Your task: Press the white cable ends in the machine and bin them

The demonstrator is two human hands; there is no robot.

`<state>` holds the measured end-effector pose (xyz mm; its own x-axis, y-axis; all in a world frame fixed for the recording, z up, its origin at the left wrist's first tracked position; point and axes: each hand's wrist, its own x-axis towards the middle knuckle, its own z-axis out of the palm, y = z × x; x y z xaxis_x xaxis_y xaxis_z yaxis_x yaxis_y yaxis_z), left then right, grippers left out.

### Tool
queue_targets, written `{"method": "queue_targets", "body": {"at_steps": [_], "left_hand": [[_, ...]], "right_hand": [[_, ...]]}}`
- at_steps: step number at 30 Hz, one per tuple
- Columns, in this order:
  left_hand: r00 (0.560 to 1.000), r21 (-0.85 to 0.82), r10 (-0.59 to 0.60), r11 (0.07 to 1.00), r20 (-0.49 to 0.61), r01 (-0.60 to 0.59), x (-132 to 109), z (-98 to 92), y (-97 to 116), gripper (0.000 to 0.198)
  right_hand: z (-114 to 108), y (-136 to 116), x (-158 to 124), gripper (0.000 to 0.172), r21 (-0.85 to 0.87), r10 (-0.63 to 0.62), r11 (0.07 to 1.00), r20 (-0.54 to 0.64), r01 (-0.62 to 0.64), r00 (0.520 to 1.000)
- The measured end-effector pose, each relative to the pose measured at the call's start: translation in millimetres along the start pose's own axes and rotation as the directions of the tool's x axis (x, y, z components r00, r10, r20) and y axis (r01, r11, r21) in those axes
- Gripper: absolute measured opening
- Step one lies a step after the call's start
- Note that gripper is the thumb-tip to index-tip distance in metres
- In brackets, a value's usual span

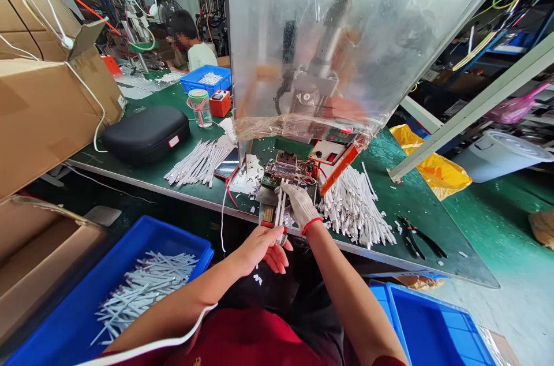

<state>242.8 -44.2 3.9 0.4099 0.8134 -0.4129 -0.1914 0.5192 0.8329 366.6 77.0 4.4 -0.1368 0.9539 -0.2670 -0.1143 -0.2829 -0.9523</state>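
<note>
Two thin white strips (282, 204) lie side by side, pointing into a small metal press fixture (285, 167) on the bench. My bare left hand (262, 247) pinches their near end, thumb on top and the other fingers loosely spread below. My right hand (300, 206), in a white glove with a red cuff, closes on the strips farther up, close to the fixture. Right of the fixture lies a large pile of similar white strips (357, 204). A smaller, neater bundle of strips (201, 161) rests to the left.
A cloudy plastic guard (303, 37) hangs over the fixture. Black-handled pliers (419, 237) lie at right, and a black case (145, 132) at left. Below stand a blue bin (147, 233) of strips and another blue bin (437, 325). A person (193, 43) sits beyond the bench.
</note>
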Motion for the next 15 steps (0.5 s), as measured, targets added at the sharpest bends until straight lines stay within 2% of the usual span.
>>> {"method": "queue_targets", "body": {"at_steps": [6,15], "left_hand": [[1.000,-0.004,0.015,1.000,-0.011,-0.015,-0.8,2.7,-0.6,0.072],[0.999,-0.001,0.017,1.000,-0.027,-0.017,-0.2,4.2,1.4,0.070]], "right_hand": [[0.3,-3.8,-4.4,0.035,-0.065,-0.005,0.998,-0.028,0.003,1.000],[3.5,-3.2,-3.5,0.030,0.041,0.045,0.998,-0.026,-0.044,0.999]]}}
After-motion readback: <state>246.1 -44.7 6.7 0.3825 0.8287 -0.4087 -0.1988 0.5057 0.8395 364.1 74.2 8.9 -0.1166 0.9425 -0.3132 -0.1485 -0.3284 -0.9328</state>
